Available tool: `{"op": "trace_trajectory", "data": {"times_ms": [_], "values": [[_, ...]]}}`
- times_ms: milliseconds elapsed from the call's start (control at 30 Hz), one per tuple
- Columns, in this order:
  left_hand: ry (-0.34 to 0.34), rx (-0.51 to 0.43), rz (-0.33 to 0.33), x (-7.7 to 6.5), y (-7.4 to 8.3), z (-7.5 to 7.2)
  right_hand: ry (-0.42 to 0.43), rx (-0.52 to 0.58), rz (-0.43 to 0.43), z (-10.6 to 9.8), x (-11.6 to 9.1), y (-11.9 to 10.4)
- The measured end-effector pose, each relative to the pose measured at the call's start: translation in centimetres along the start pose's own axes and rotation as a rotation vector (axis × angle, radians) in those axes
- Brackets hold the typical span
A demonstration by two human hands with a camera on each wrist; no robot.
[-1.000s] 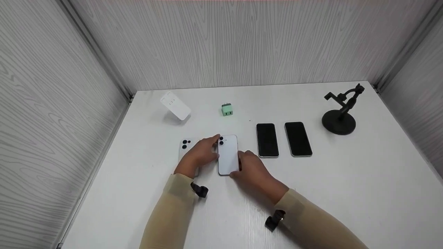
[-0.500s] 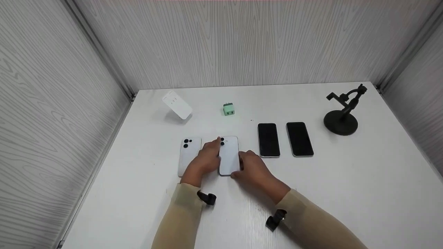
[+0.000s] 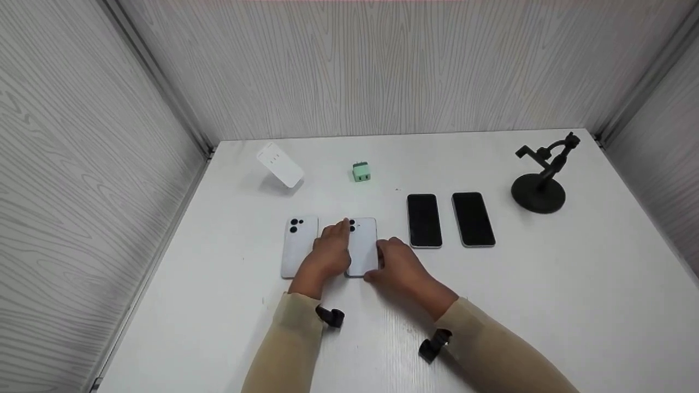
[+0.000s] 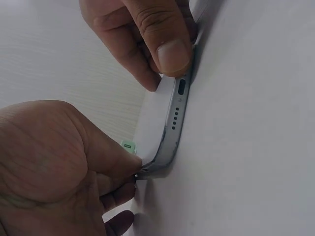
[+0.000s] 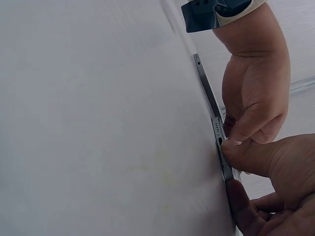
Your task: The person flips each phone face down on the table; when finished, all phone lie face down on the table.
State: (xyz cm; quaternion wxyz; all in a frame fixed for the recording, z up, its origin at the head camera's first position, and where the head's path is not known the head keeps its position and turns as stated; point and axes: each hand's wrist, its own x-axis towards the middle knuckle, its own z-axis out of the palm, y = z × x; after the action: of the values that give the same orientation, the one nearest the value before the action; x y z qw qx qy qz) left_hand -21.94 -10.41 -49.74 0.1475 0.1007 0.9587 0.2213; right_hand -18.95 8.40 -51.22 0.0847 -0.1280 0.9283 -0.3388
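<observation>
A white phone (image 3: 364, 252) lies back up on the tabletop between both hands, its lenses at the upper left. My left hand (image 3: 332, 252) is along its left edge; in the left wrist view the thumb and a finger pinch a lower corner of the phone (image 4: 174, 115). From the other side my right hand (image 3: 401, 266) grips the lower right corner, thumb on the bottom edge beside the charging port and fingers along the right side. Just left of my left hand lies a second white phone (image 3: 297, 245), back up, apart from the first.
Two phones with dark screens, one (image 3: 424, 221) nearer and one (image 3: 473, 219) farther right, lie right of the hands. Behind are a tilted white stand (image 3: 280, 165), a green plug adapter (image 3: 361, 172) and a black stand (image 3: 538, 193). Grey panels (image 3: 360, 65) enclose the table.
My left hand has shifted right and slightly nearer me along the phone's left edge, uncovering the second white phone. The held phone's top end has moved slightly nearer; the right hand stays in place.
</observation>
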Motion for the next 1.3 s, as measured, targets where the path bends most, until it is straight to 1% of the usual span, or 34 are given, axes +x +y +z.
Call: {"op": "trace_trajectory", "data": {"times_ms": [267,333,500,600,733,867,967,1067,1133,1200,1300], "values": [[-0.011,0.047,0.032,-0.2,0.4,0.0,-0.022,0.011,0.006,-0.5,-0.2,0.1],[-0.012,0.057,0.037,-0.1,0.5,-0.1,-0.015,0.008,0.004,-0.5,-0.2,0.0],[-0.015,0.075,0.042,0.1,0.6,-0.1,-0.013,-0.009,-0.003,-0.7,-0.2,0.2],[-0.017,0.09,0.047,0.2,0.6,-0.1,-0.026,0.001,-0.012,-1.0,-0.2,0.5],[-0.014,0.104,0.046,0.3,0.6,0.0,-0.025,0.054,0.007,-1.8,-0.6,1.0],[-0.02,0.094,0.03,0.4,0.7,0.1,0.013,0.088,0.05,-3.6,-1.2,2.1],[-0.028,0.088,0.016,0.3,0.7,0.1,0.057,0.055,0.068,-5.4,-1.7,3.4],[-0.037,0.092,0.007,0.3,0.7,-0.1,0.12,-0.044,0.096,-7.1,-2.0,4.8],[-0.041,0.087,0.007,0.3,0.5,-0.1,0.156,-0.119,0.138,-8.1,-2.1,5.7],[-0.045,0.085,0.009,0.3,0.4,0.0,0.167,-0.184,0.177,-8.8,-2.1,6.3],[-0.045,0.083,0.013,0.2,0.3,0.1,0.158,-0.233,0.217,-9.4,-1.9,6.9]]}}
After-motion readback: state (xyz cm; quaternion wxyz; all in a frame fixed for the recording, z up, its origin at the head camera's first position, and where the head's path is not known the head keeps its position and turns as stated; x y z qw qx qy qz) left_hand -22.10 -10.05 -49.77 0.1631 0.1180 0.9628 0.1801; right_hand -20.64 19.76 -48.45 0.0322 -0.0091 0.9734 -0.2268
